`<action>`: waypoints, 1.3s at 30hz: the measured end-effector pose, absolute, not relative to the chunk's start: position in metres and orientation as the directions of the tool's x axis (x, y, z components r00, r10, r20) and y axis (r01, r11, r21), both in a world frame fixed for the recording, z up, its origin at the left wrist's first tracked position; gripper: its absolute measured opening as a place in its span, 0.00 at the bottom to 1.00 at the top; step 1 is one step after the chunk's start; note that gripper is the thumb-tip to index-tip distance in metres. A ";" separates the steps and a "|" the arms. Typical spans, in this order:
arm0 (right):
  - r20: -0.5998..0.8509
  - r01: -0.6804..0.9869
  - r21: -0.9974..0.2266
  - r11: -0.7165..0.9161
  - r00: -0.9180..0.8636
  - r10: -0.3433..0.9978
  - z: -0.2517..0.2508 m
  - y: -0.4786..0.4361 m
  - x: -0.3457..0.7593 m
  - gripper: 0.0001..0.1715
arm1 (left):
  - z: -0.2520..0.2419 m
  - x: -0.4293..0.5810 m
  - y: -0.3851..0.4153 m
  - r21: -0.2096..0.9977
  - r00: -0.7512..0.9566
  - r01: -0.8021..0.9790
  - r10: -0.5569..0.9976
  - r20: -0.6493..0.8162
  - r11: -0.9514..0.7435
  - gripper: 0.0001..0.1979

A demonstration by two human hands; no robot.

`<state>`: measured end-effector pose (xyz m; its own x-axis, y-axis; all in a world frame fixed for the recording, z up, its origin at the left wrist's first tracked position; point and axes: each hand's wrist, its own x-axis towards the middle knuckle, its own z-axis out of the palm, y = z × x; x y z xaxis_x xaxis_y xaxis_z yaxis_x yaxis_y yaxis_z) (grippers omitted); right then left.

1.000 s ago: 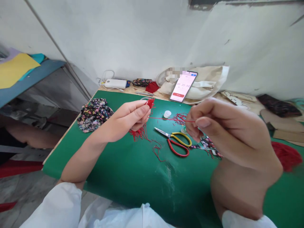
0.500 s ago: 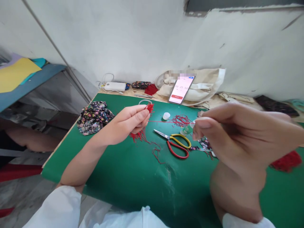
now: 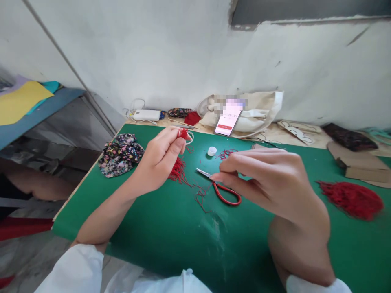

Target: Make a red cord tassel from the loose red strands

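My left hand (image 3: 160, 158) is closed in a pinch on a small bundle of red thread (image 3: 179, 171); its top (image 3: 183, 133) sticks out above my fingertips and its strands hang below my palm. My right hand (image 3: 262, 179) hovers low over the green mat (image 3: 171, 232) with its fingers stretched out, holding nothing I can see. Its fingertips are just above the scissors (image 3: 224, 194), whose blades point left. One red handle shows; the other handle is hidden under my hand. Loose red threads (image 3: 201, 197) lie beside the scissors.
A white cap (image 3: 211, 151) and more red threads (image 3: 226, 154) lie behind the scissors. Floral cloth (image 3: 120, 154) sits at the mat's left edge, a large red tassel heap (image 3: 351, 199) at right. A phone (image 3: 227, 122) leans on a canvas bag (image 3: 262, 110). Cardboard pieces (image 3: 357, 165) lie far right.
My right hand let go of the taut thread, opened and dropped down left over the scissors. My left hand tilted up and back with the bundle. The view shifted slightly.
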<state>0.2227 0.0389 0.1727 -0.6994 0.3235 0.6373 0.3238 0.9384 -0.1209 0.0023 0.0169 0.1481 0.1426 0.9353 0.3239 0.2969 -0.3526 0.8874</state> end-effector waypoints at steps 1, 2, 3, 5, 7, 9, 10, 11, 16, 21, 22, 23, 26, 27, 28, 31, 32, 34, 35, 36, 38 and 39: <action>0.633 0.328 -0.116 0.938 -0.703 0.324 0.172 0.039 0.223 0.14 | 0.149 0.004 0.015 0.905 0.172 0.260 0.939 0.299 -0.336 0.17; 0.625 0.328 -0.114 0.938 -0.710 0.324 0.172 0.040 0.223 0.14 | 0.149 0.006 0.014 0.926 0.215 0.214 0.940 0.266 -0.311 0.17; 0.618 0.326 -0.111 0.939 -0.717 0.322 0.172 0.040 0.222 0.14 | 0.150 0.008 0.012 0.945 0.265 0.163 0.935 0.236 -0.284 0.17; 0.608 0.314 -0.092 0.945 -0.734 0.303 0.171 0.041 0.220 0.14 | 0.150 0.012 0.009 0.957 0.332 0.137 0.922 0.199 -0.256 0.18; 0.599 0.307 -0.063 0.950 -0.750 0.282 0.169 0.041 0.217 0.14 | 0.149 0.016 0.007 0.955 0.352 0.158 0.918 0.184 -0.252 0.19; 0.590 0.305 -0.042 0.951 -0.761 0.270 0.168 0.042 0.214 0.16 | 0.148 0.018 0.006 0.954 0.359 0.170 0.917 0.175 -0.248 0.19; 0.592 0.308 -0.036 0.951 -0.760 0.268 0.167 0.042 0.212 0.17 | 0.148 0.018 0.006 0.956 0.366 0.165 0.915 0.170 -0.243 0.18; 0.600 0.314 -0.028 0.949 -0.754 0.267 0.166 0.042 0.211 0.18 | 0.147 0.019 0.006 0.958 0.379 0.159 0.911 0.164 -0.239 0.18; 0.652 0.320 0.004 0.947 -0.719 0.241 0.164 0.044 0.208 0.17 | 0.147 0.019 0.006 0.962 0.424 0.160 0.895 0.137 -0.223 0.19; 0.634 0.348 -0.017 0.937 -0.721 0.279 0.166 0.044 0.210 0.12 | 0.146 0.020 0.007 0.960 0.405 0.135 0.898 0.172 -0.245 0.18; 0.633 0.363 -0.020 0.931 -0.717 0.293 0.167 0.043 0.210 0.12 | 0.146 0.019 0.007 0.964 0.410 0.117 0.896 0.172 -0.238 0.18; 0.629 0.378 -0.023 0.926 -0.714 0.307 0.167 0.043 0.211 0.11 | 0.147 0.019 0.007 0.967 0.413 0.102 0.894 0.174 -0.235 0.18; 0.612 0.390 -0.035 0.920 -0.719 0.328 0.167 0.043 0.212 0.10 | 0.148 0.018 0.006 0.961 0.422 0.105 0.886 0.189 -0.255 0.17; 0.614 0.389 -0.034 0.921 -0.719 0.326 0.167 0.043 0.212 0.10 | 0.149 0.018 0.006 0.956 0.429 0.117 0.882 0.197 -0.270 0.17; 0.619 0.385 -0.033 0.922 -0.717 0.322 0.167 0.043 0.212 0.10 | 0.149 0.017 0.006 0.949 0.435 0.128 0.876 0.207 -0.288 0.17; 0.651 0.376 -0.029 0.926 -0.696 0.303 0.166 0.044 0.212 0.09 | 0.150 0.017 0.006 0.937 0.444 0.139 0.866 0.230 -0.320 0.16; 0.663 0.374 -0.031 0.927 -0.687 0.299 0.165 0.045 0.212 0.09 | 0.151 0.017 0.006 0.937 0.445 0.139 0.866 0.230 -0.320 0.16; 0.676 0.372 -0.032 0.928 -0.676 0.294 0.165 0.046 0.213 0.10 | 0.152 0.016 0.006 0.940 0.446 0.138 0.867 0.223 -0.313 0.16; 0.680 0.375 -0.030 0.927 -0.671 0.294 0.165 0.046 0.213 0.10 | 0.152 0.016 0.005 0.941 0.448 0.137 0.866 0.220 -0.310 0.16; 0.683 0.378 -0.028 0.925 -0.669 0.293 0.165 0.046 0.213 0.10 | 0.152 0.016 0.005 0.941 0.450 0.134 0.865 0.221 -0.310 0.16; 0.683 0.383 -0.026 0.923 -0.667 0.296 0.165 0.046 0.213 0.09 | 0.153 0.016 0.005 0.942 0.452 0.134 0.865 0.219 -0.309 0.16; 0.684 0.385 -0.029 0.922 -0.665 0.299 0.165 0.046 0.213 0.09 | 0.153 0.016 0.004 0.942 0.452 0.137 0.866 0.216 -0.306 0.16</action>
<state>0.2131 0.0460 0.1650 -0.6649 0.2990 0.6844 0.3852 0.9224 -0.0287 0.0159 0.0044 0.1529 0.4517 0.8657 0.2157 0.1373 -0.3064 0.9420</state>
